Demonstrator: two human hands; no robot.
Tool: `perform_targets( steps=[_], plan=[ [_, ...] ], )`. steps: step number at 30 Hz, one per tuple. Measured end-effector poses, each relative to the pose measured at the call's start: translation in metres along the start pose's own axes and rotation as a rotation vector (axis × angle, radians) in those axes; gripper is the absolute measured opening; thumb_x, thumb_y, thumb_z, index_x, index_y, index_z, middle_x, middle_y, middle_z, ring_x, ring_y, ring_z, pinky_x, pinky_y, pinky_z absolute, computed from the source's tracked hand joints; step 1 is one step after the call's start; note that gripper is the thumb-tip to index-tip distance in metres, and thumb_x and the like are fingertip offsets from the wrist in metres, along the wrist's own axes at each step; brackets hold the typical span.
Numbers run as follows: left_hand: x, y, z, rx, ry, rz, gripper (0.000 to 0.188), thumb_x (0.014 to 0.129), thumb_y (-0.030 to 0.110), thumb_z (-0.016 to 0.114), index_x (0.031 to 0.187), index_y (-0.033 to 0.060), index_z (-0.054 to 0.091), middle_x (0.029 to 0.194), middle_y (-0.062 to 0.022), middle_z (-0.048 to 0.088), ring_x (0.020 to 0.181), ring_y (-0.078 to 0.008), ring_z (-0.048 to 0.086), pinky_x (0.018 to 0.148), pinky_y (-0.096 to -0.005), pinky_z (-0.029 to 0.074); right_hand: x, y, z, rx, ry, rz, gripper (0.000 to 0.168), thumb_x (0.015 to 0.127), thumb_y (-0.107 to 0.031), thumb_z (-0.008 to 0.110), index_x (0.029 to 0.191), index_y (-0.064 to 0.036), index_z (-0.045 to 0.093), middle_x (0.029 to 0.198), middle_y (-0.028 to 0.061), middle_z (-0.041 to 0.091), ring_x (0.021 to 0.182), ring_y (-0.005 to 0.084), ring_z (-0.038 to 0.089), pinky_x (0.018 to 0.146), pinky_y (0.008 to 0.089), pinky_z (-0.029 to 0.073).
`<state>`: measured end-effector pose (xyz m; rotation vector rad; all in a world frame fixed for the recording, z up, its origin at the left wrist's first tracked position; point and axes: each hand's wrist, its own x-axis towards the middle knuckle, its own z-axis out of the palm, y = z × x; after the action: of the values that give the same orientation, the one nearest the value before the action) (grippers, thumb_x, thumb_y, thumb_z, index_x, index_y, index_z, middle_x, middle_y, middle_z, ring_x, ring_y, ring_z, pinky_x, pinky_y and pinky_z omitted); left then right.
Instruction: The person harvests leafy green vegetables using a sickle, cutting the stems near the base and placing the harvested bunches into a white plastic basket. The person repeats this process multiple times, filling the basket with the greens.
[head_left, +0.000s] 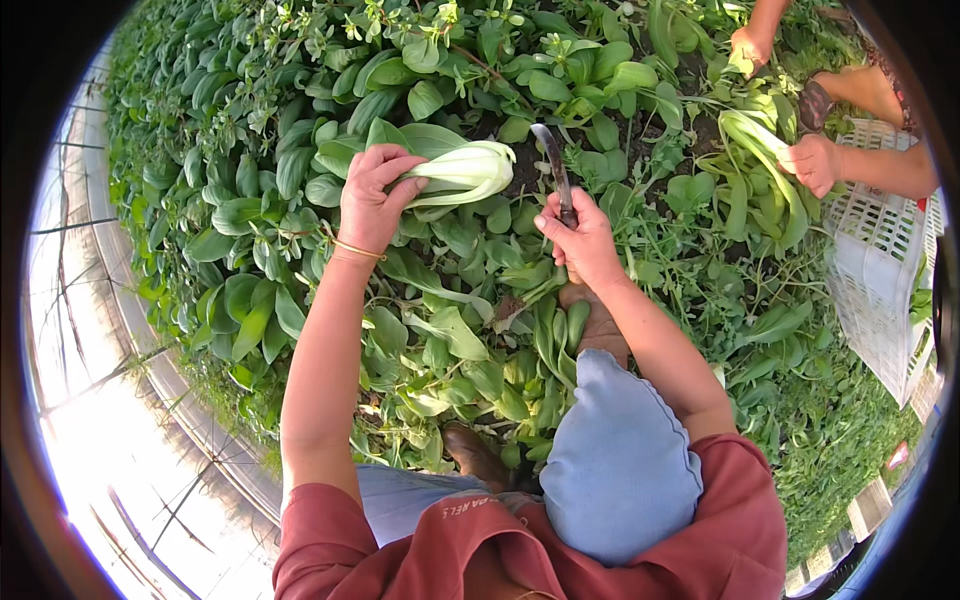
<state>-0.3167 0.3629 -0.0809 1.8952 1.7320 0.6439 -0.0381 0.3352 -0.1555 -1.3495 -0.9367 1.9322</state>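
My left hand (377, 193) grips a head of bok choy (469, 174) by its leaf stalks. The pale, cut base points right, and the green leaves lie behind my fingers. My right hand (581, 236) is closed around the handle of a small sickle (555, 156). Its curved blade points up and slightly left, a short gap away from the bok choy's base. Below both hands lie loose and trimmed leaves (457, 334) among low plants. My bent knee (622, 457) in blue trousers is under my right forearm.
Dense bok choy plants (225, 165) fill the bed to the left and ahead. At the upper right, another person's hand (814, 163) holds pale stalks (757, 142); their other hand (752, 49) is above. A white perforated plastic crate (862, 270) stands at right. Wire-framed sheeting (142, 420) borders the left.
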Motion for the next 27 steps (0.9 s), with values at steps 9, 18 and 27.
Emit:
perform_targets(
  steps=[9, 18, 27],
  plan=[
    [-0.023, 0.059, -0.014, -0.840, -0.505, -0.303, 0.040, 0.096, 0.025, 0.056, 0.128, -0.0002, 0.055, 0.109, -0.0025, 0.064, 0.101, -0.0091, 0.055, 0.091, -0.0255, 0.044, -0.021, -0.118, 0.023, 0.171, -0.320, -0.120, 0.050, 0.071, -0.009, 0.082, 0.114, -0.004, 0.058, 0.079, 0.0003, 0.064, 0.049, 0.0044, 0.051, 0.043, 0.0188, 0.041],
    [-0.036, 0.091, 0.036, -0.801, -0.463, -0.443, 0.071, 0.060, 0.027, 0.084, 0.119, 0.0004, 0.055, 0.103, -0.0045, 0.063, 0.091, -0.0147, 0.059, 0.084, -0.0312, 0.048, -0.040, -0.072, 0.002, 0.075, -0.272, -0.065, 0.026, 0.080, -0.022, 0.077, 0.086, -0.004, 0.059, 0.066, -0.0014, 0.057, 0.045, 0.0049, 0.048, 0.040, 0.0200, 0.039],
    [0.043, 0.127, 0.089, 0.455, -0.572, 0.354, 0.032, 0.059, 0.007, 0.070, 0.090, 0.0054, 0.061, 0.133, -0.0052, 0.048, 0.118, -0.0257, 0.050, 0.082, -0.0366, 0.053, -0.032, -0.028, -0.092, -0.137, 0.239, 0.141, 0.033, 0.096, -0.037, 0.050, 0.103, -0.004, 0.050, 0.077, 0.0031, 0.053, 0.047, 0.0096, 0.049, 0.041, 0.0245, 0.043]
  ],
)
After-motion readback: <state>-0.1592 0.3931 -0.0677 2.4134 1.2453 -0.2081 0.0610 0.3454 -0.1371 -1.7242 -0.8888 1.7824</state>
